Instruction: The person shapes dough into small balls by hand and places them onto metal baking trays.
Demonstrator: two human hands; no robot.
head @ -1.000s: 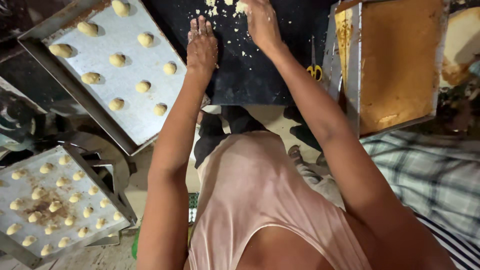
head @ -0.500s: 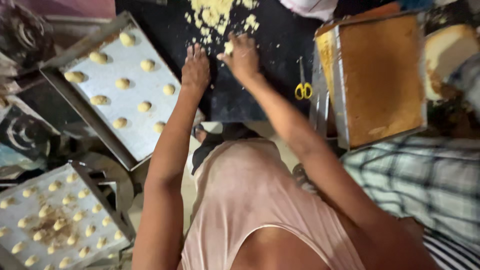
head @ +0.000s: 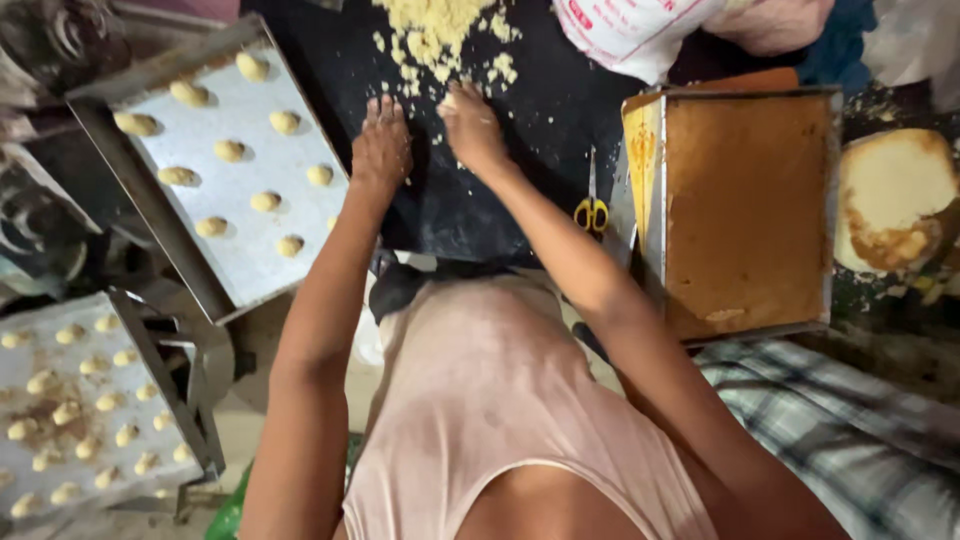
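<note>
On the black desk (head: pixel 500 200), the left hand (head: pixel 382 148) is lying flat, fingers spread. The right hand (head: pixel 472 125) is pinching a dough lump (head: pixel 449 101) beside the crumbly dough pile (head: pixel 440 25).

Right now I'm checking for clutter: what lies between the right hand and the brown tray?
In the head view, yellow-handled scissors lie on the dark board between the right hand and the brown tray; otherwise that stretch is bare board.

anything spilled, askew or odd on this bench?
Mostly the dough: loose crumbs lie scattered over the dark worktop beyond the left hand and right hand. Yellow-handled scissors sit wedged beside the brown baking tray. The lower sheet of dough pieces has brown crumbs strewn among them.
</note>
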